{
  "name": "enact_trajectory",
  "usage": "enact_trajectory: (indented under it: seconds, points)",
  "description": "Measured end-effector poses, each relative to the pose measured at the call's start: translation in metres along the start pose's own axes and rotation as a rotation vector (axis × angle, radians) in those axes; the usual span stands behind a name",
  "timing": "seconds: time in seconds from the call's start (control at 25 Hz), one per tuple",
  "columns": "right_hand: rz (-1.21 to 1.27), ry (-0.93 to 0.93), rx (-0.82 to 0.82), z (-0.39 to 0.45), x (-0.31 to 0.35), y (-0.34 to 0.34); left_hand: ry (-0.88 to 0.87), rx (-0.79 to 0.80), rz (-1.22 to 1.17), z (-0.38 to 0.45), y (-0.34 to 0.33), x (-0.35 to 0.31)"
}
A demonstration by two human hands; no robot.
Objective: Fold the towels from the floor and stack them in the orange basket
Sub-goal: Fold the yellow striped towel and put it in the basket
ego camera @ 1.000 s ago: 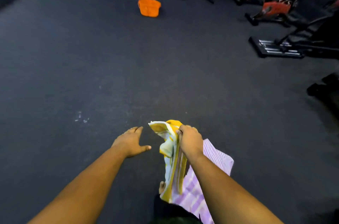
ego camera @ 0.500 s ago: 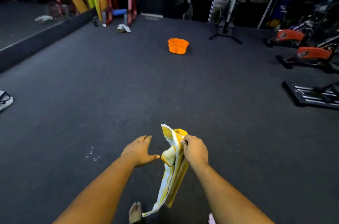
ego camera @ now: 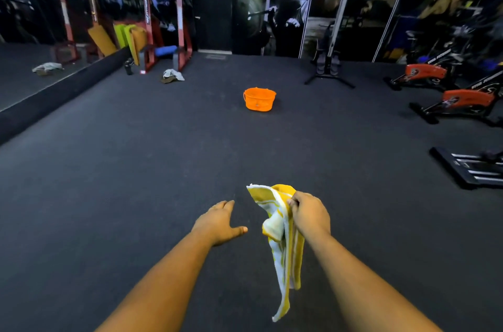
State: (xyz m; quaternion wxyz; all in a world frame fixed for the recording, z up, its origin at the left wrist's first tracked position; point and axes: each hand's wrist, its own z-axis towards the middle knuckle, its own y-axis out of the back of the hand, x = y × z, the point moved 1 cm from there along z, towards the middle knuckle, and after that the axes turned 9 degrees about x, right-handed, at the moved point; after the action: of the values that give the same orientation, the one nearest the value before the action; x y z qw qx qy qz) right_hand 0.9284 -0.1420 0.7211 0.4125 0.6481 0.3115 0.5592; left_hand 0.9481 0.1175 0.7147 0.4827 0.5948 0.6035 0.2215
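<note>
A yellow and white striped towel (ego camera: 285,247) hangs crumpled from my right hand (ego camera: 309,213), which grips its upper edge in front of me. My left hand (ego camera: 219,221) hovers just left of the towel with fingers spread and holds nothing. The orange basket (ego camera: 259,99) stands upright on the dark floor well ahead, in the middle of the room. A grey crumpled towel (ego camera: 173,75) lies on the floor far left, near a red rack.
Exercise bikes (ego camera: 462,103) with orange covers and a black machine base (ego camera: 473,168) line the right side. A black stand (ego camera: 328,70) is at the back. A red rack (ego camera: 166,32) and a mirror wall (ego camera: 40,32) fill the left.
My view has lifted from the floor toward the room; the basket now appears closer. The purple striped cloth seen near my right arm earlier is out of view. My right hand keeps hold of the yellow towel.
</note>
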Motion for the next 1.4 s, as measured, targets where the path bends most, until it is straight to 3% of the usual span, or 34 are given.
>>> enact_trajectory:
  seconds: [0.6, 1.12, 1.4]
  points:
    - [-0.031, 0.132, 0.048, 0.444, 0.016, 0.022, 0.024, -0.066, -0.076, 0.384, 0.208, -0.015]
    - [-0.027, 0.039, -0.022, 0.833, 0.094, 0.007, -0.032, -0.034, -0.049, 0.734, 0.424, 0.068]
    - [0.012, 0.046, -0.094, 1.053, 0.099, -0.001, -0.053, -0.040, -0.054, 0.931, 0.526, 0.082]
